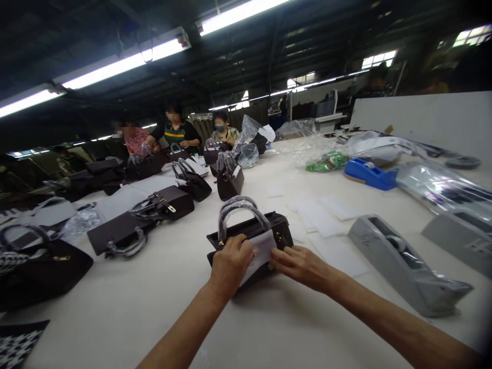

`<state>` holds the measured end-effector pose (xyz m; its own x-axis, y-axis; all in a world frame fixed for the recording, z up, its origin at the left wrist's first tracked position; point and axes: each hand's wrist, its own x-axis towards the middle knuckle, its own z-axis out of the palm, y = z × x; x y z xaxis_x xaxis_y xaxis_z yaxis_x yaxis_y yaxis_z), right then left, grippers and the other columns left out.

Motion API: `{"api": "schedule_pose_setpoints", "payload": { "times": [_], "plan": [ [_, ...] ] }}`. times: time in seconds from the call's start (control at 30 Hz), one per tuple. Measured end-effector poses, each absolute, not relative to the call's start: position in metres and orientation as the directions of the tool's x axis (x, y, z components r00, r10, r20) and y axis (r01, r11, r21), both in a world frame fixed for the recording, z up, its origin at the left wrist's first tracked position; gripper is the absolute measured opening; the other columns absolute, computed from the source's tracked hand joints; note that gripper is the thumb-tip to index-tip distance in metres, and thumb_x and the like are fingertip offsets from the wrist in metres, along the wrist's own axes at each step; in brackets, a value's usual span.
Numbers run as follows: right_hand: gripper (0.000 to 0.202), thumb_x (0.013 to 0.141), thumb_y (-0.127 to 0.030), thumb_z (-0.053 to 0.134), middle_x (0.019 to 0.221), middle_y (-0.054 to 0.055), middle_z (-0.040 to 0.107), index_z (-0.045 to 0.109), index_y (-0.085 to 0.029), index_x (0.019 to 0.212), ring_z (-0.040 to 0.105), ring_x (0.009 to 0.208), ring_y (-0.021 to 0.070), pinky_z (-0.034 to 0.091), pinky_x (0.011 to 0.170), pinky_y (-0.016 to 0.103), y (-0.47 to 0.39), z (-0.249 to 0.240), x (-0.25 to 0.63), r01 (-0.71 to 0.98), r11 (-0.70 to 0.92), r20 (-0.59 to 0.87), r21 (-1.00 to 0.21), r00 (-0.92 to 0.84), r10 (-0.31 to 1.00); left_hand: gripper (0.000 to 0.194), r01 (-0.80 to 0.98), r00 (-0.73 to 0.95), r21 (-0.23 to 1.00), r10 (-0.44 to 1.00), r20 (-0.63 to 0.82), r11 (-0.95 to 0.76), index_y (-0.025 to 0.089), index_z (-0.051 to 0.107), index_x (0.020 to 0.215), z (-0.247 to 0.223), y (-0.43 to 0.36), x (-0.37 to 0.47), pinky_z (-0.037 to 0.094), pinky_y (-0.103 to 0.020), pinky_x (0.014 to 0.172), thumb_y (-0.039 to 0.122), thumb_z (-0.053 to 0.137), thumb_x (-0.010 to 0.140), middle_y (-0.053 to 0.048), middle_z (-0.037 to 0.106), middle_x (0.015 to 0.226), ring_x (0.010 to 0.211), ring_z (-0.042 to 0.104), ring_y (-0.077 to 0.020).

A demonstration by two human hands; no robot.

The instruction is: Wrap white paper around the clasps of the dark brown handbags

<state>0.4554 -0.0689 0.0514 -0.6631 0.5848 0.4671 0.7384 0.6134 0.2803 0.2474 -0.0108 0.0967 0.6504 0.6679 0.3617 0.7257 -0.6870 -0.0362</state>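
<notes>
A dark handbag (282,225) stands upright on the white table in front of me, its two handles (240,201) wrapped in clear plastic. A white protective sheet (262,247) lies against the front of the bag. My left hand (232,261) is closed at the sheet's left side, with its fingers bent against the bag. On the right side, my right hand (298,264) pinches the sheet's edge near the metal hardware. The fingertips of both hands are partly hidden.
Grey tape dispensers (407,261) and a blue tape dispenser (371,173) stand at right. White sheets (319,220) lie beyond the bag. More dark handbags (119,230) fill the left side. Several people (175,133) work at the far side, near clear plastic (295,128).
</notes>
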Motion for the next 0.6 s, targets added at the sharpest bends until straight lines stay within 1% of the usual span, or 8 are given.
{"api": "schedule_pose_setpoints", "payload": {
  "times": [0.1, 0.17, 0.23, 0.3, 0.37, 0.43, 0.5, 0.6],
  "plan": [
    [0.025, 0.087, -0.01, 0.037, 0.11, 0.008, 0.058, 0.054, -0.018, 0.104, 0.055, 0.072, 0.0146, 0.044, 0.063, 0.029, -0.06, 0.051, 0.464, 0.75, 0.565, 0.502, 0.345, -0.656, 0.564, 0.016, 0.717, 0.671, -0.09, 0.65, 0.358, -0.691, 0.021, 0.053, 0.087, 0.096, -0.012, 0.248, 0.046, -0.026, 0.074, 0.027, 0.038, 0.087, -0.005, 0.053, 0.111, 0.098, 0.051, -0.0175],
    [0.025, 0.087, -0.01, 0.037, 0.109, 0.009, 0.058, 0.053, -0.018, 0.105, 0.056, 0.074, 0.0149, 0.045, 0.063, 0.028, -0.057, 0.051, 0.47, 0.771, 0.555, 0.534, 0.313, -0.626, 0.568, 0.017, 0.716, 0.678, -0.105, 0.651, 0.343, -0.69, 0.023, 0.053, 0.089, 0.097, -0.013, 0.248, 0.046, -0.025, 0.072, 0.027, 0.037, 0.087, -0.004, 0.053, 0.108, 0.096, 0.051, -0.0168],
    [0.023, 0.087, -0.011, 0.038, 0.106, 0.009, 0.058, 0.051, -0.018, 0.105, 0.056, 0.077, 0.015, 0.046, 0.065, 0.028, -0.055, 0.05, 0.474, 0.779, 0.596, 0.601, 0.196, -0.576, 0.555, 0.015, 0.719, 0.678, -0.114, 0.654, 0.336, -0.686, 0.023, 0.053, 0.089, 0.098, -0.013, 0.248, 0.045, -0.024, 0.07, 0.028, 0.039, 0.087, -0.003, 0.053, 0.105, 0.095, 0.051, -0.0167],
    [0.024, 0.085, -0.012, 0.04, 0.106, 0.009, 0.056, 0.047, -0.018, 0.108, 0.056, 0.085, 0.0158, 0.048, 0.07, 0.029, -0.056, 0.048, 0.476, 0.75, 0.661, 0.689, -0.014, -0.472, 0.55, 0.012, 0.723, 0.674, -0.118, 0.658, 0.336, -0.681, 0.023, 0.052, 0.088, 0.098, -0.012, 0.248, 0.045, -0.024, 0.067, 0.027, 0.041, 0.086, -0.003, 0.053, 0.104, 0.093, 0.05, -0.0169],
    [0.03, 0.084, -0.011, 0.042, 0.106, 0.01, 0.054, 0.043, -0.018, 0.114, 0.055, 0.092, 0.0151, 0.048, 0.075, 0.028, -0.058, 0.046, 0.476, 0.676, 0.704, 0.727, -0.217, -0.369, 0.579, 0.009, 0.722, 0.672, -0.113, 0.654, 0.347, -0.683, 0.023, 0.052, 0.088, 0.097, -0.012, 0.248, 0.045, -0.024, 0.066, 0.026, 0.044, 0.084, -0.003, 0.053, 0.102, 0.092, 0.051, -0.0168],
    [0.033, 0.083, -0.008, 0.042, 0.107, 0.01, 0.052, 0.044, -0.019, 0.114, 0.054, 0.095, 0.0141, 0.048, 0.078, 0.026, -0.062, 0.044, 0.476, 0.608, 0.729, 0.72, -0.314, -0.348, 0.6, 0.006, 0.715, 0.67, -0.096, 0.641, 0.375, -0.692, 0.022, 0.052, 0.086, 0.095, -0.01, 0.249, 0.045, -0.024, 0.066, 0.024, 0.049, 0.081, -0.002, 0.054, 0.1, 0.09, 0.051, -0.0166],
    [0.029, 0.084, -0.008, 0.042, 0.11, 0.011, 0.05, 0.049, -0.019, 0.11, 0.053, 0.098, 0.0146, 0.048, 0.081, 0.026, -0.064, 0.045, 0.477, 0.589, 0.742, 0.689, -0.321, -0.392, 0.609, 0.006, 0.706, 0.668, -0.081, 0.624, 0.406, -0.703, 0.022, 0.052, 0.085, 0.093, -0.009, 0.248, 0.046, -0.025, 0.067, 0.023, 0.053, 0.079, -0.002, 0.054, 0.097, 0.089, 0.051, -0.0166],
    [0.028, 0.087, -0.01, 0.039, 0.112, 0.013, 0.05, 0.049, -0.017, 0.112, 0.052, 0.101, 0.0165, 0.047, 0.083, 0.027, -0.064, 0.05, 0.477, 0.621, 0.735, 0.621, -0.272, -0.471, 0.627, 0.009, 0.7, 0.668, -0.076, 0.614, 0.42, -0.71, 0.022, 0.051, 0.085, 0.09, -0.008, 0.248, 0.046, -0.026, 0.066, 0.024, 0.055, 0.077, -0.002, 0.054, 0.097, 0.089, 0.051, -0.0174]
  ]
}}
